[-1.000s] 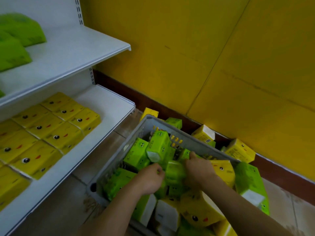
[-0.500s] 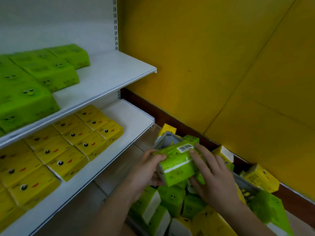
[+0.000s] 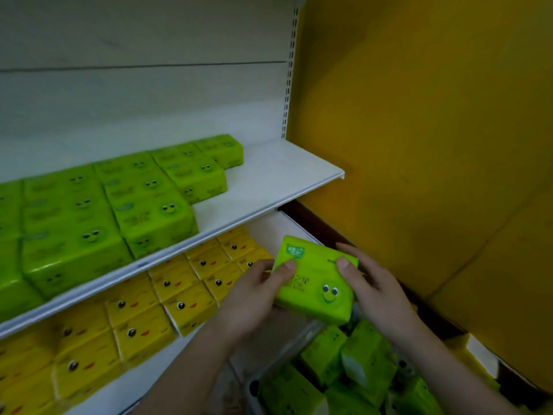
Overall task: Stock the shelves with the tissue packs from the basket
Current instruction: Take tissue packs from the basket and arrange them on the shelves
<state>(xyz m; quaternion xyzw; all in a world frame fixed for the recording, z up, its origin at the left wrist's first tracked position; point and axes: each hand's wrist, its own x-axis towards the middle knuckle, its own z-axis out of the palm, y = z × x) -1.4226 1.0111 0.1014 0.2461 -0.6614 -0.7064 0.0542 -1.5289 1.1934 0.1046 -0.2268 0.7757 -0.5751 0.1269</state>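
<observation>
Shelving unit, white: the upper shelf (image 3: 269,178) carries rows of green tissue packs (image 3: 155,217) filling its left and middle, with bare board at the right end — the gap we judge the coming pack belongs in. The lower shelf (image 3: 143,381) holds yellow tissue packs (image 3: 176,283), faces up, in a tight grid. Basket (image 3: 254,387), grey, low right: only a corner of its wall shows, more green packs heaped inside; its far rim is cut off by the frame. Held green tissue pack (image 3: 314,283): smiley face up, long axis running from near-right to far-left, sitting between our two hands above the basket and just in front of the lower shelf's right end. The open spot lies up and to the left of it, so the left hand is the nearer. Left hand (image 3: 254,295) — thumb on top, fingers curled beneath. Right hand (image 3: 374,292): thumb on the top face, fingers wrapped round the far right edge. The pack's underside and most fingertips are hidden; the edges of the view are blurred.
</observation>
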